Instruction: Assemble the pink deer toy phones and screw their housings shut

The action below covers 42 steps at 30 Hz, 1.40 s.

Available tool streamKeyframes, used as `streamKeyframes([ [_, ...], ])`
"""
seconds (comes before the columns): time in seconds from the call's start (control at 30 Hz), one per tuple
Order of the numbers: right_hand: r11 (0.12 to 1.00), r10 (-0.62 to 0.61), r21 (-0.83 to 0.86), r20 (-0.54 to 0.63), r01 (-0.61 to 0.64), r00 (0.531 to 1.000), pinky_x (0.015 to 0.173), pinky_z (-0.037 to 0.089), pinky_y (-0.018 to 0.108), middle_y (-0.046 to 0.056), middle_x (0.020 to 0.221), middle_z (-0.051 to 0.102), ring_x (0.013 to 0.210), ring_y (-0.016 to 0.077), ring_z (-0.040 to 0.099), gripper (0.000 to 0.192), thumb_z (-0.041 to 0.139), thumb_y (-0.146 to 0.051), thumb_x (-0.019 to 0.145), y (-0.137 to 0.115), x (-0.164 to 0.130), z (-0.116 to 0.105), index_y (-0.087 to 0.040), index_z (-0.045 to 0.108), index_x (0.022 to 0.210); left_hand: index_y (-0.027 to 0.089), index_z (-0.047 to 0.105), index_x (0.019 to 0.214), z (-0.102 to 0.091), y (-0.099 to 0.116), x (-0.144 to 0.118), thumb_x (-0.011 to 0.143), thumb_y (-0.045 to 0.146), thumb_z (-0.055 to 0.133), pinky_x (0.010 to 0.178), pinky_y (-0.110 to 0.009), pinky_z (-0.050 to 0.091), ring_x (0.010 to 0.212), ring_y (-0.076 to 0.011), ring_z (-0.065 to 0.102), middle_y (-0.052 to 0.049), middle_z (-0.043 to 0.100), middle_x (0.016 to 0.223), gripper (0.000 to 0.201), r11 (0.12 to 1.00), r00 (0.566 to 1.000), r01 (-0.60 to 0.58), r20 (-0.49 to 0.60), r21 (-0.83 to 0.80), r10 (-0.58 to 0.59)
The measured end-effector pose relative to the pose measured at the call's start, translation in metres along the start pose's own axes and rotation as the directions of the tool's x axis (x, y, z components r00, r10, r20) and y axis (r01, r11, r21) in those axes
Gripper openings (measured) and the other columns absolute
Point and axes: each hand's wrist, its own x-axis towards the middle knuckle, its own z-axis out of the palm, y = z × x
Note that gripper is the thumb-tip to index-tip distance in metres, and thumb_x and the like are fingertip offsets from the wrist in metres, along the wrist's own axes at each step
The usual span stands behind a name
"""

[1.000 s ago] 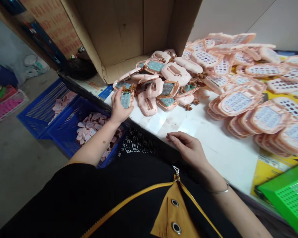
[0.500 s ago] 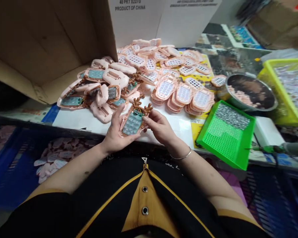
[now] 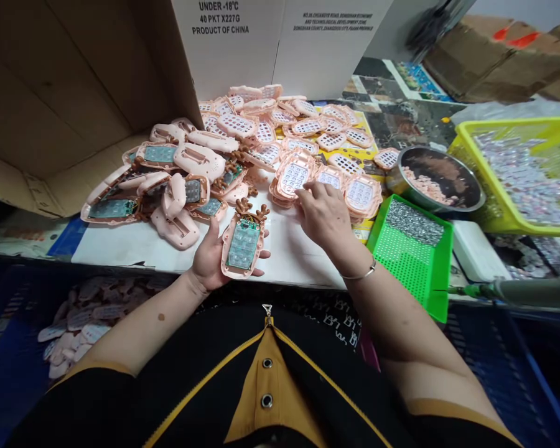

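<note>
My left hand (image 3: 206, 260) is closed around a pink toy phone half (image 3: 243, 244), its open side facing up. A translucent keypad and a green circuit board show inside, with brown antlers at the top. My right hand (image 3: 325, 214) is over the stacks of pink front covers. Its fingers are bent and apart, with the fingertips beside the left stack (image 3: 295, 176); no cover is lifted in them. The hand partly hides the middle stack (image 3: 327, 178). Just to its right is another stack (image 3: 363, 194).
More phone halves (image 3: 200, 158) are heaped at left beside a cardboard box (image 3: 93, 74). Loose covers (image 3: 308, 127) lie behind the stacks. At right are a green tray (image 3: 401, 264) of small metal screws, a steel bowl (image 3: 471, 202), a yellow basket (image 3: 518, 214) and a screwdriver (image 3: 532, 291).
My right hand has let go of the phone half and moved right and up to the cover stacks. The left hand keeps the phone half, now more upright. The camera view has shifted right.
</note>
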Motion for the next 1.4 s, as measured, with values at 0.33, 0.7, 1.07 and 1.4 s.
streamKeyframes([
  [0.33, 0.977, -0.101, -0.187, 0.045, 0.107, 0.994, 0.104, 0.041, 0.052, 0.013, 0.127, 0.067, 0.118, 0.0278, 0.057, 0.024, 0.04, -0.021, 0.102, -0.003, -0.015, -0.019, -0.023, 0.064, 0.105, 0.016, 0.067, 0.115, 0.005, 0.005, 0.003, 0.068, 0.068, 0.075, 0.056, -0.03, 0.058, 0.075, -0.0207, 0.072, -0.017, 0.072, 0.121, 0.07, 0.99, 0.98, -0.138, -0.14, 0.04, 0.142],
  [0.7, 0.946, -0.128, 0.309, 0.084, 0.096, 0.988, 0.112, 0.04, 0.058, 0.004, 0.115, 0.074, 0.112, 0.0225, 0.066, 0.025, 0.051, -0.019, 0.097, -0.022, -0.095, -0.009, -0.034, 0.07, 0.103, 0.02, 0.064, 0.112, 0.014, -0.009, 0.01, 0.073, 0.078, 0.063, 0.055, -0.036, 0.056, 0.08, -0.0308, 0.074, -0.01, 0.074, 0.089, 0.07, 0.981, 0.966, -0.092, -0.222, 0.171, 0.13],
  [1.07, -0.41, 0.004, 0.718, 0.619, -0.563, 0.786, 0.089, 0.06, 0.044, 0.009, 0.109, 0.075, 0.101, 0.0257, 0.072, 0.062, 0.053, -0.076, 0.083, -0.064, -0.094, 0.005, -0.026, 0.063, 0.118, 0.015, 0.07, 0.096, 0.032, -0.007, -0.004, 0.059, 0.074, 0.079, 0.051, -0.032, 0.057, 0.064, -0.0272, 0.073, -0.009, 0.074, 0.072, 0.07, 0.995, 0.997, -0.011, -0.081, 0.102, 0.019],
  [1.4, -0.535, 0.076, 0.673, 0.64, -0.51, 0.765, 0.09, 0.059, 0.042, 0.006, 0.103, 0.076, 0.092, 0.0231, 0.073, 0.075, 0.086, -0.067, 0.057, -0.061, -0.098, 0.01, -0.027, 0.063, 0.116, 0.011, 0.07, 0.1, 0.03, -0.014, -0.003, 0.067, 0.06, 0.079, 0.058, -0.033, 0.06, 0.068, -0.0268, 0.075, -0.012, 0.077, 0.079, 0.06, 0.988, 0.996, -0.009, -0.086, 0.157, 0.023],
])
